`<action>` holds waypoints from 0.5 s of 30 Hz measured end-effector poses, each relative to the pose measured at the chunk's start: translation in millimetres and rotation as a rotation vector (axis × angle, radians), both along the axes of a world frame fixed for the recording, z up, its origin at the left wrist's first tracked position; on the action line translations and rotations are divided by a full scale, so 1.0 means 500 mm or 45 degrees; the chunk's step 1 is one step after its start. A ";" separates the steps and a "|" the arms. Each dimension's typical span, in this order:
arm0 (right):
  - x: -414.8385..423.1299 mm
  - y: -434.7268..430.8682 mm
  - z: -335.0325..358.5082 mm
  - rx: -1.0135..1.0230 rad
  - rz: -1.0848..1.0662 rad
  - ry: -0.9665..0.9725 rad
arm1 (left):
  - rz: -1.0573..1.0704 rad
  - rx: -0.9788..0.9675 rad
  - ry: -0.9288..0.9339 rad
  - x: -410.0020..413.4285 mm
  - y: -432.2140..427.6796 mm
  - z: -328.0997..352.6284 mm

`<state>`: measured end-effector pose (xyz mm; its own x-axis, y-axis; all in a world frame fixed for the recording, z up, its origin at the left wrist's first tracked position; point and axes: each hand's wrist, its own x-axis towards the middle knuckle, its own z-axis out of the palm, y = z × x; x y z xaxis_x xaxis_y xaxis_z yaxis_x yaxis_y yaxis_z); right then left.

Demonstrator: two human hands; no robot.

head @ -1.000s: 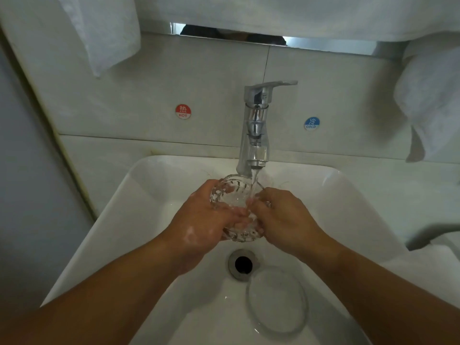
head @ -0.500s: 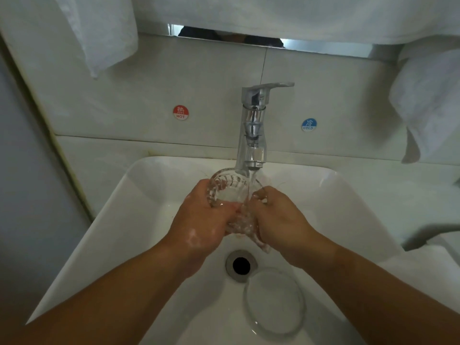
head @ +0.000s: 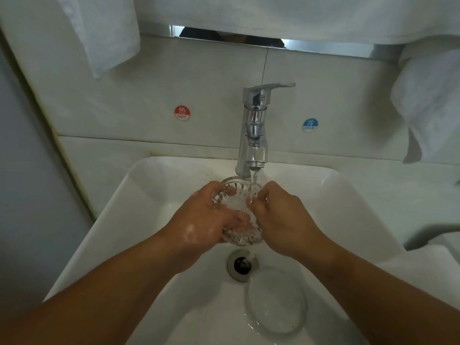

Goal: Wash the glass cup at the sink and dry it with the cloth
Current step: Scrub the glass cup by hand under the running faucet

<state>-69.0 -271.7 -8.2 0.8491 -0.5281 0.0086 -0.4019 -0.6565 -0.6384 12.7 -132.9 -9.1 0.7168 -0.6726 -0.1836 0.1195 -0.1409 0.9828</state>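
A ribbed clear glass cup (head: 236,197) sits under the running tap (head: 255,135) over the white sink (head: 154,185). My left hand (head: 206,220) wraps round the cup from the left, with soap suds on its back. My right hand (head: 283,220) holds the cup's right side, fingers curled on the rim. Water streams from the spout into the cup's mouth. White cloths hang above: one at the upper left (head: 104,33), another at the right (head: 428,100).
The drain (head: 242,265) lies below the cup. A clear glass saucer (head: 276,300) rests in the basin near the front right. Red HOT (head: 182,112) and blue COLD (head: 310,124) stickers mark the tiled wall. A white cloth (head: 423,267) lies on the right counter.
The cup has tilted a little, its mouth turned more upward under the stream. Both hands shifted slightly around it while keeping their hold.
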 end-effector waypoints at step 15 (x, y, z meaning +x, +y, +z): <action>-0.001 -0.002 0.007 0.135 -0.028 -0.096 | 0.002 -0.078 0.092 -0.001 0.007 0.007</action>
